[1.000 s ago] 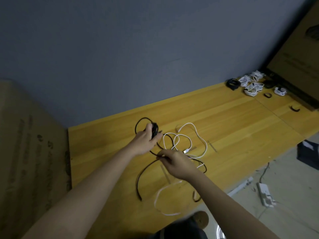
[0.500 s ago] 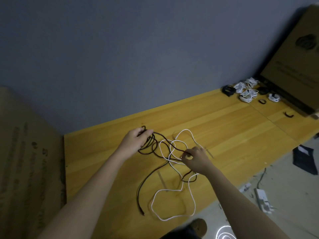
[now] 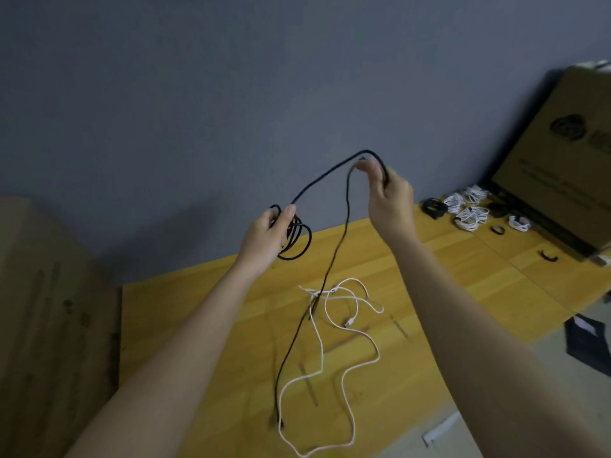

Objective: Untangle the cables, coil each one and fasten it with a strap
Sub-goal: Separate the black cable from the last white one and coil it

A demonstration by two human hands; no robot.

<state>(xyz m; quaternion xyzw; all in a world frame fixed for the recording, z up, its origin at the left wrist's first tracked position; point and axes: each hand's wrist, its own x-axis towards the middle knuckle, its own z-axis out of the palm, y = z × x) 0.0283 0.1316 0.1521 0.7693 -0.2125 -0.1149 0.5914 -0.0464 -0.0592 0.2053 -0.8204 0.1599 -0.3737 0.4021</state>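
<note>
1. Both hands are now lifting the black cable (image 3: 325,175) high above the table (image 3: 463,285).
2. Left hand (image 3: 267,238) is gripping its coils.
3. Right hand (image 3: 388,196) is pinching its loop.
4. White cable (image 3: 350,355) is lying on the table.

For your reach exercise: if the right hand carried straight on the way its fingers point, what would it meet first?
The right hand, gripping the black cable, points up and away; only the grey wall lies that way, though depth is unclear.

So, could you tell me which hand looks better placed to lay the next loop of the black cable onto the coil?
Probably the right hand: it pinches the free run of the black cable raised above the table, while the left hand grips the finished loops and looks better kept as the anchor.
</note>
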